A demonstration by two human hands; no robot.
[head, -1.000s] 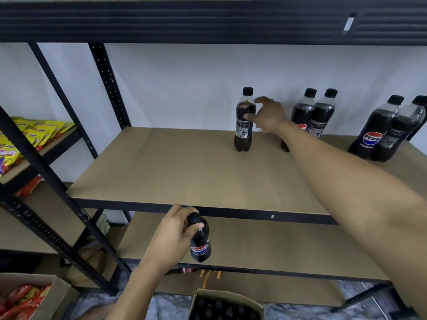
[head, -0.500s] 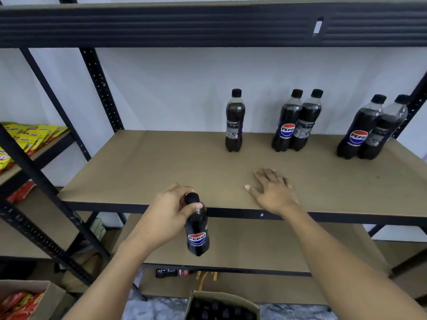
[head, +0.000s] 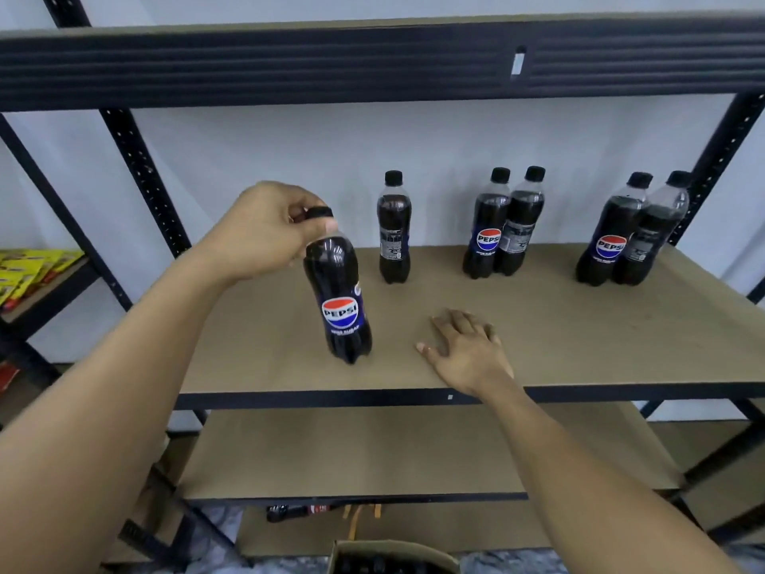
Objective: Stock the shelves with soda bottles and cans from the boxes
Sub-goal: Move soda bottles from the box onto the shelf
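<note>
Left hand [head: 265,229] gripping glossy plastic bottle [head: 337,300], matte fibreboard shelf [head: 579,333]

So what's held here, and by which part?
Left hand grips a soda bottle by its cap and neck; right hand rests open on the shelf, holding nothing.

White wall [head: 248,151], marbled grey floor [head: 223,532]

I log: bottle [head: 337,283] dark brown, black cap, red-white-blue label; shelf [head: 579,345] tan, black-framed; packets [head: 33,267] left of shelf yellow.
</note>
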